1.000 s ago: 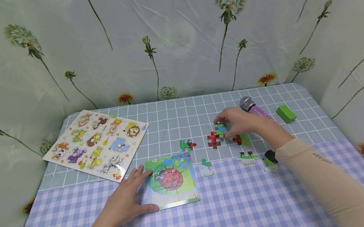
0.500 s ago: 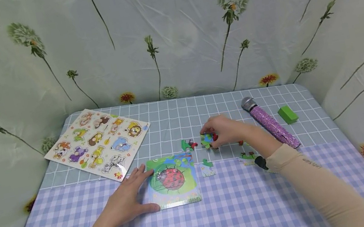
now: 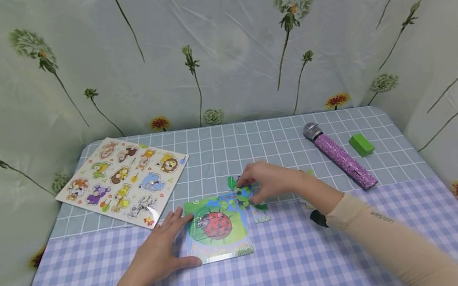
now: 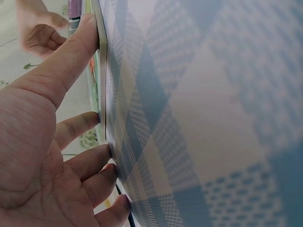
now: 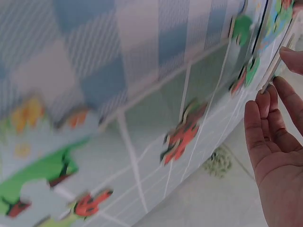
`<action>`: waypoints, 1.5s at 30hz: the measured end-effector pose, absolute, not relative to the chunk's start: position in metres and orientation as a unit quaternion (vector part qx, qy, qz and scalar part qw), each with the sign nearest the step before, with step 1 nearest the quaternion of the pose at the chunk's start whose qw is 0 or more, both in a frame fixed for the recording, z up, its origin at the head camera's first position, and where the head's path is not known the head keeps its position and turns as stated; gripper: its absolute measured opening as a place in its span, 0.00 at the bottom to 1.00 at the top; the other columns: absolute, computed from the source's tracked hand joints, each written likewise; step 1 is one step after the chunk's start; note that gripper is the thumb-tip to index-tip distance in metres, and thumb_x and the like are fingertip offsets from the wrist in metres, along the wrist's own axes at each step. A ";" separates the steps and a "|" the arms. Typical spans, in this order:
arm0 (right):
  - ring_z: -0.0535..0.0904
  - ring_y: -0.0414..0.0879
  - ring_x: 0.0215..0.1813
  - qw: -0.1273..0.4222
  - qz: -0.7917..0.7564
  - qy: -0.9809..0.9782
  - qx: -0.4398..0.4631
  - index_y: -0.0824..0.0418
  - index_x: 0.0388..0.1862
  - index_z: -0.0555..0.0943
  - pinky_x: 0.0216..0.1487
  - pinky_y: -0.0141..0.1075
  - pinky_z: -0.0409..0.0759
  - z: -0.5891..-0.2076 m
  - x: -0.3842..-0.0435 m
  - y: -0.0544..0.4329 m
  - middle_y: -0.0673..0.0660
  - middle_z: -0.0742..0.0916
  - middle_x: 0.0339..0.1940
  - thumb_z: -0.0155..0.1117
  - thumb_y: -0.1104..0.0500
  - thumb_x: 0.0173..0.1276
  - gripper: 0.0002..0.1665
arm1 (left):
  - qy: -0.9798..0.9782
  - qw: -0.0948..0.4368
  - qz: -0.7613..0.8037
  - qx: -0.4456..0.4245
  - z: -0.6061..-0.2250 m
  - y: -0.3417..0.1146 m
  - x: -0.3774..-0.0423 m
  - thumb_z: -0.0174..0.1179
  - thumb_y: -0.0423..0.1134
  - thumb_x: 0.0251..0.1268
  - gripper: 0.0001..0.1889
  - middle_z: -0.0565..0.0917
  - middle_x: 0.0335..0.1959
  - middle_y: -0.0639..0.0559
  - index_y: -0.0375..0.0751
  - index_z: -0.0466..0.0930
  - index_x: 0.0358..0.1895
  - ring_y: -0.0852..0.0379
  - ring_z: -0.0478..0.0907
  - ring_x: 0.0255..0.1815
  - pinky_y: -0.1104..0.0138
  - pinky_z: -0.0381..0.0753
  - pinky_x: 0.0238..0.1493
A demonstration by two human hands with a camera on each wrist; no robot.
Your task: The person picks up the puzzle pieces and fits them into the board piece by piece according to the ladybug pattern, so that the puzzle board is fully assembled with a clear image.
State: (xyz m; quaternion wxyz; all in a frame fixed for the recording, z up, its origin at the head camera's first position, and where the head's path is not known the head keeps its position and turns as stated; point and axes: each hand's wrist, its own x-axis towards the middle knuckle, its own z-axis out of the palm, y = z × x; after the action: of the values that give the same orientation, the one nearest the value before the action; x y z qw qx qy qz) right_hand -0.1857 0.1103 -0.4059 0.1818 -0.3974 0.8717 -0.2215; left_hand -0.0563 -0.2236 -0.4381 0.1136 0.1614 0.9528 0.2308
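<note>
In the head view, a square ladybug jigsaw board (image 3: 216, 227) lies on the checked cloth. My left hand (image 3: 156, 253) rests against its left side, thumb near the lower corner and index finger near the upper one. The left wrist view shows that thumb (image 4: 71, 59) lying on the board's edge. With thumb and fingers, my right hand (image 3: 271, 180) pinches a blue-green puzzle piece (image 3: 245, 195) at the board's upper right corner. The piece appears tilted and edge-on in the right wrist view. A loose grass piece (image 3: 262, 216) lies right of the board; a green piece (image 3: 232, 182) sits behind it, partly hidden.
Several loose pieces, among them a red one (image 5: 184, 135), lie under and beside my right forearm. A purple glittery microphone (image 3: 343, 158) and a green block (image 3: 361, 144) are at the right. An animal puzzle board (image 3: 125, 182) lies back left.
My right hand has carried the blue-green piece leftward from among the loose pieces to the board's upper right corner. The left hand has stayed at the board's left side.
</note>
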 end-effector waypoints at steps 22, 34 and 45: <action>0.84 0.46 0.55 0.189 -0.207 0.856 -0.435 0.62 0.62 0.88 0.58 0.38 0.86 -0.419 -0.174 0.080 0.57 0.88 0.57 0.76 0.60 0.66 0.25 | 0.951 0.108 0.235 0.170 -0.442 -0.226 -0.058 0.83 0.64 0.46 0.56 0.64 0.85 0.35 0.47 0.70 0.81 0.29 0.60 0.86 0.29 0.64 0.79; 0.83 0.45 0.52 0.197 -0.211 0.856 -0.430 0.62 0.62 0.88 0.54 0.33 0.85 -0.420 -0.175 0.075 0.57 0.87 0.57 0.77 0.61 0.67 0.24 | 0.951 0.109 0.237 0.167 -0.441 -0.226 -0.058 0.83 0.64 0.46 0.56 0.63 0.86 0.36 0.48 0.70 0.81 0.29 0.59 0.86 0.29 0.64 0.79; 0.83 0.45 0.52 0.199 -0.213 0.851 -0.436 0.62 0.62 0.88 0.54 0.33 0.85 -0.422 -0.176 0.073 0.56 0.87 0.55 0.78 0.61 0.67 0.24 | 0.952 0.103 0.232 0.170 -0.441 -0.226 -0.059 0.84 0.64 0.45 0.57 0.64 0.85 0.35 0.48 0.70 0.80 0.29 0.60 0.85 0.30 0.64 0.80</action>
State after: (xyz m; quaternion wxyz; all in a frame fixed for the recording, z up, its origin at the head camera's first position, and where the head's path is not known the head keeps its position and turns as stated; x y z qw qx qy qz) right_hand -0.1762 0.0730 -0.4215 0.1991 -0.4361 0.8514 -0.2129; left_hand -0.0586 -0.2256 -0.4413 0.1031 0.1698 0.9522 0.2320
